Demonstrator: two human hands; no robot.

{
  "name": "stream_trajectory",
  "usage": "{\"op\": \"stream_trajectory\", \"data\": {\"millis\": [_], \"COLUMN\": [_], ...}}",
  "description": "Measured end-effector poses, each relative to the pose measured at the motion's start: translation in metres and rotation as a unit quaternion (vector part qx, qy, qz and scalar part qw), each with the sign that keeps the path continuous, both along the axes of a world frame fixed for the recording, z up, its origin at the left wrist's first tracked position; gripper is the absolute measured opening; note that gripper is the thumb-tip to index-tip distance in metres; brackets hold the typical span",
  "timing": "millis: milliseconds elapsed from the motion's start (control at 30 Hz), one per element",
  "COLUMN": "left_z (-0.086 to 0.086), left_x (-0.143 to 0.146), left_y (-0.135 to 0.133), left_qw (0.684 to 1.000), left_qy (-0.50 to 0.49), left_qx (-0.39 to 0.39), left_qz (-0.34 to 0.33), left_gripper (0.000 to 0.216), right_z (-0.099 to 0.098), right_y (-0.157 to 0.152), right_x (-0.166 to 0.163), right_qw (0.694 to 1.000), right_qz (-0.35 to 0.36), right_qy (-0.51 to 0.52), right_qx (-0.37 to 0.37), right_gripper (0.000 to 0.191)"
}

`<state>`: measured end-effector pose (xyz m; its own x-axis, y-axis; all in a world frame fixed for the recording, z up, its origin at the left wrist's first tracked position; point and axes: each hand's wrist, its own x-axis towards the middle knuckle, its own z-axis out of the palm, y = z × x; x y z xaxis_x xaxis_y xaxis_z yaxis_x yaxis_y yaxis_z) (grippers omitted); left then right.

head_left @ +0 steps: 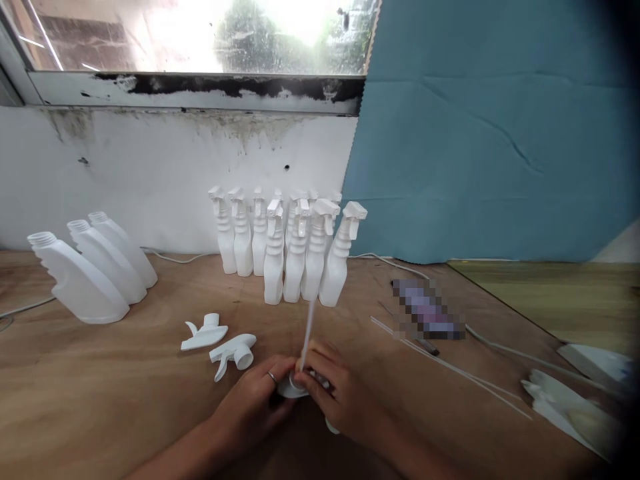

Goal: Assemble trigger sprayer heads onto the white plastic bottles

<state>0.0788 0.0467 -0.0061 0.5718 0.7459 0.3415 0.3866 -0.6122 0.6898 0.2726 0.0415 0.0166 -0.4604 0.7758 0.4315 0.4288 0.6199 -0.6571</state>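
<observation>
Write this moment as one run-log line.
left hand: on trigger head | right hand: on trigger head | dip tube: sticking out of it | beside: two loose trigger heads

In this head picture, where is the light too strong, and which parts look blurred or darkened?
Head view: glare washes out the window; the thin tube rising where the left hand and right hand meet looks smeared and faint; a pixelated patch hides one item on the table; the right edge darkens into a vignette.

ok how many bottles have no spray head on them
3, in a row at far left: front bottle, middle bottle, back bottle by the wall. More could hide behind the capped group.
</observation>
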Motion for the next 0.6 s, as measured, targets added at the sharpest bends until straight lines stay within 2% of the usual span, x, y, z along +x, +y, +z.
{"op": "stream_trajectory", "data": {"millis": [33, 100, 133, 167, 267, 367, 433, 533, 600], "left_z": [0.000, -0.001, -0.002, -0.002, 0.000, 0.007, 0.014, 0.021, 0.021], "left_x": [0.000, -0.001, -0.001, -0.002, -0.002, -0.009, -0.024, -0.065, -0.105], "left_y": [-0.001, -0.002, -0.003, -0.004, -0.006, -0.005, -0.001, 0.012, 0.025], "left_qw": [1.000, 0.999, 0.997, 0.994, 0.992, 0.989, 0.971, 0.921, 0.875], "left_qy": [-0.011, -0.049, -0.074, -0.097, -0.125, -0.087, -0.068, -0.073, -0.047], "left_qx": [-0.001, -0.008, -0.016, -0.025, -0.009, 0.114, 0.221, 0.343, 0.391], "left_qz": [0.001, 0.017, 0.028, 0.036, 0.034, 0.035, 0.066, 0.171, 0.281], "left_gripper": [0.048, 0.046, 0.045, 0.043, 0.044, 0.059, 0.053, 0.033, 0.028], "right_z": [-0.003, -0.009, -0.011, -0.012, -0.013, -0.012, -0.011, -0.011, -0.012], "right_y": [-0.002, -0.004, -0.005, -0.005, -0.001, 0.001, 0.000, -0.004, -0.005], "right_x": [0.003, 0.007, 0.008, 0.008, 0.007, 0.011, 0.020, 0.041, 0.055], "right_qw": [0.999, 0.995, 0.993, 0.990, 0.978, 0.948, 0.920, 0.884, 0.863], "right_qz": [0.003, -0.016, -0.029, -0.039, -0.041, -0.050, -0.077, -0.148, -0.188], "right_qy": [0.032, 0.089, 0.107, 0.118, 0.151, 0.224, 0.270, 0.319, 0.360], "right_qx": [-0.012, -0.037, -0.050, -0.066, -0.138, -0.220, -0.273, -0.308, -0.300], "right_gripper": [0.006, 0.037, 0.045, 0.043, 0.019, 0.026, 0.035, 0.036, 0.032]}}
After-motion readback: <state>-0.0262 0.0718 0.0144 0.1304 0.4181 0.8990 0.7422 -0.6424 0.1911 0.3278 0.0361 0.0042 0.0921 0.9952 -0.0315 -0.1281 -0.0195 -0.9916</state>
